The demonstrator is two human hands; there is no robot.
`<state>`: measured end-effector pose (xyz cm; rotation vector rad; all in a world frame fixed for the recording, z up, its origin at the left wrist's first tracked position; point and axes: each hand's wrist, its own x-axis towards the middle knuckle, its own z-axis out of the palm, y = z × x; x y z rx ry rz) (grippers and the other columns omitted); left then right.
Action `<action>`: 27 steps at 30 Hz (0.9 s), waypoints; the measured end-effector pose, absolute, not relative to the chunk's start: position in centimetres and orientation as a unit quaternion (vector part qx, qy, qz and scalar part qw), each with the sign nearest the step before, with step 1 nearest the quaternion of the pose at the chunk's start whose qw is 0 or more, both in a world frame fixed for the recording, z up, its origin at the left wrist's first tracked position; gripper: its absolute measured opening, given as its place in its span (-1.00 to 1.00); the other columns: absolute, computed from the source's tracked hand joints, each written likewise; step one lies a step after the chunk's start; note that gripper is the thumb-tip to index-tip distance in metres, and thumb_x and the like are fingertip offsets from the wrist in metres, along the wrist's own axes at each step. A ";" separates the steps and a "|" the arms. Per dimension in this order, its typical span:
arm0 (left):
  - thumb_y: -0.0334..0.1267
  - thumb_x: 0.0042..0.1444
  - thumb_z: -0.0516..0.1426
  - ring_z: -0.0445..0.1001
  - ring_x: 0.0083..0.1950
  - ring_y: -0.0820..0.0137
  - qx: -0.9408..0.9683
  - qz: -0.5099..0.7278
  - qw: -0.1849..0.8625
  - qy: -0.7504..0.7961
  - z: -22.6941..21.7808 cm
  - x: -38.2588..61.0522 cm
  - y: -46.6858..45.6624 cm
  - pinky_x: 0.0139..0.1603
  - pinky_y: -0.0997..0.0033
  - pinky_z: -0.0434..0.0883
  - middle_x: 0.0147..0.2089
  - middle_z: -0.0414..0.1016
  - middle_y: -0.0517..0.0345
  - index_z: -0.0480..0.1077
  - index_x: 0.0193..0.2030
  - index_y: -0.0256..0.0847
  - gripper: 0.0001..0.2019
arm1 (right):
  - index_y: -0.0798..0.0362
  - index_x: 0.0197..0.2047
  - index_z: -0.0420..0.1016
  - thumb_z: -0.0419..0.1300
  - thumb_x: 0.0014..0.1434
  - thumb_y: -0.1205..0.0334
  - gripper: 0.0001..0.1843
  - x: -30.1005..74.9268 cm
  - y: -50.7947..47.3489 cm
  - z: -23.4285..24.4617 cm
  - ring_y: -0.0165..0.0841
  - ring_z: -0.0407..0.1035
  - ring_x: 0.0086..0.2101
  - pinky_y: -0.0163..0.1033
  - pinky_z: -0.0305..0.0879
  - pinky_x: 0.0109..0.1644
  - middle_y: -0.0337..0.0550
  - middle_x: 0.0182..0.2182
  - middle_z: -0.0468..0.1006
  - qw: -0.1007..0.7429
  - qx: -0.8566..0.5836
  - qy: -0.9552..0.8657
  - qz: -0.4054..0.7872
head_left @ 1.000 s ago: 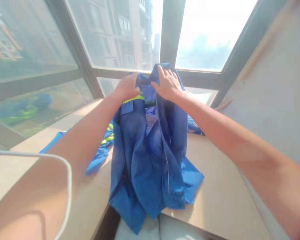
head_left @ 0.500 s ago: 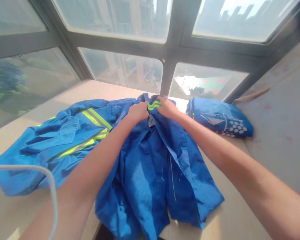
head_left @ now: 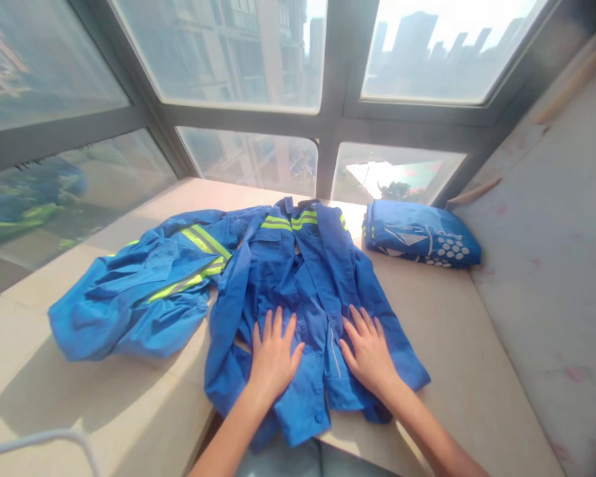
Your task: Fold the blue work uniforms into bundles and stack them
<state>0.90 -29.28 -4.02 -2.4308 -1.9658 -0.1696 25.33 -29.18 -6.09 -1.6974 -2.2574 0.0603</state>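
A blue work jacket with yellow-green reflective stripes lies front side up on the beige window ledge. Its collar points toward the window and its hem hangs over the near edge. My left hand lies flat on the jacket's lower left front with fingers spread. My right hand lies flat on the lower right front, fingers also spread. Neither hand grips anything.
A second blue reflective garment lies crumpled to the left, touching the jacket. A folded blue garment with white print sits at the back right by the window. A grey wall rises on the right. A white cord crosses the bottom left.
A second ago both hands held the jacket up by its collar. They lowered it onto the ledge, let go of the collar and moved down to lie flat on its lower front.
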 end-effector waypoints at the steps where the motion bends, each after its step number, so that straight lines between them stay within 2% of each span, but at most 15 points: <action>1: -0.04 0.29 0.05 0.05 0.47 -0.10 -0.783 -0.059 0.003 -0.620 -4.7 0.9 -28.7 0.39 -0.25 0.02 0.49 0.09 -0.17 0.23 0.41 -0.09 -0.43 | -0.03 0.29 0.38 0.05 0.31 0.13 -0.50 25.1 -29.3 -6.5 0.00 0.01 0.36 0.25 -0.02 0.37 -0.03 0.41 0.14 0.149 -0.602 -0.784 0.022; 5: -0.02 0.29 0.06 0.05 0.48 -0.07 -0.806 -0.080 -0.007 -0.586 -5.1 0.6 -24.6 0.41 -0.21 0.00 0.47 0.15 -0.14 0.25 0.39 -0.08 -0.44 | 0.01 0.28 0.39 0.04 0.32 0.14 -0.50 24.4 -26.6 -6.6 -0.02 0.02 0.36 0.21 -0.12 0.39 -0.01 0.39 0.18 0.142 -0.637 -0.757 0.031; 9: -0.10 0.25 0.10 0.14 0.44 0.02 -0.801 -0.123 -0.034 -0.586 -3.8 0.8 -21.6 0.44 -0.10 0.01 0.38 0.30 -0.10 0.32 0.33 -0.10 -0.49 | 0.07 0.23 0.44 0.06 0.30 0.16 -0.53 24.6 -23.3 -6.2 -0.03 0.08 0.32 0.16 -0.07 0.39 0.03 0.34 0.28 0.176 -0.647 -0.740 0.048; 13: -0.27 0.25 0.06 0.19 0.42 0.07 -0.759 -0.201 -0.062 -0.616 -3.0 2.0 -23.2 0.46 -0.04 -0.03 0.29 0.40 -0.17 0.37 0.27 -0.19 -0.55 | 0.15 0.13 0.50 0.02 0.34 0.18 -0.58 25.6 -22.9 -6.9 -0.11 0.23 0.24 0.04 0.15 0.32 0.15 0.24 0.39 0.301 -0.616 -0.726 0.048; 16: -0.34 0.21 0.06 0.19 0.41 0.06 -0.733 -0.276 -0.111 -0.612 -2.7 3.0 -26.9 0.46 -0.01 -0.03 0.30 0.39 -0.16 0.43 0.20 -0.15 -0.59 | 0.11 0.00 0.55 -0.02 0.36 0.18 -0.63 26.7 -24.0 -7.4 -0.16 0.36 0.11 -0.01 0.28 0.22 0.10 0.07 0.52 0.402 -0.576 -0.710 0.054; 18: -0.34 0.19 0.09 0.24 0.37 0.04 -0.716 -0.312 -0.152 -0.606 -2.4 3.3 -29.9 0.44 0.00 0.03 0.28 0.41 -0.14 0.47 0.14 -0.11 -0.62 | 0.08 -0.07 0.56 -0.03 0.37 0.15 -0.64 27.5 -25.1 -7.2 -0.17 0.41 0.01 -0.02 0.33 0.16 0.05 -0.04 0.57 0.425 -0.567 -0.703 0.065; 21: -0.27 0.18 0.13 0.33 0.28 0.01 -0.701 -0.328 -0.203 -0.600 -1.8 3.3 -34.1 0.38 -0.02 0.14 0.18 0.47 -0.13 0.52 0.06 -0.07 -0.68 | 0.06 -0.17 0.57 -0.01 0.38 0.08 -0.63 28.3 -27.2 -6.2 -0.16 0.44 -0.09 -0.06 0.35 0.05 0.01 -0.16 0.60 0.393 -0.589 -0.703 0.075; 24: -0.19 0.11 0.22 0.44 0.14 0.03 -0.650 -0.376 -0.280 -0.599 -1.9 3.6 -37.3 0.28 0.03 0.29 0.01 0.54 -0.09 0.58 -0.10 -0.05 -0.79 | 0.00 -0.29 0.55 -0.03 0.39 0.00 -0.58 28.0 -29.7 -5.1 -0.18 0.47 -0.22 -0.15 0.32 -0.15 -0.03 -0.30 0.61 0.319 -0.650 -0.685 0.082; 27: -0.15 0.05 0.28 0.56 -0.18 0.17 -0.504 -0.424 -0.446 -0.605 -2.7 4.7 -39.0 -0.08 0.22 0.51 -0.20 0.58 -0.06 0.58 -0.24 -0.14 -0.83 | -0.01 -0.42 0.51 0.01 0.36 -0.06 -0.55 26.9 -31.5 -4.6 -0.23 0.46 -0.39 -0.23 0.20 -0.34 -0.07 -0.43 0.58 0.247 -0.700 -0.659 0.121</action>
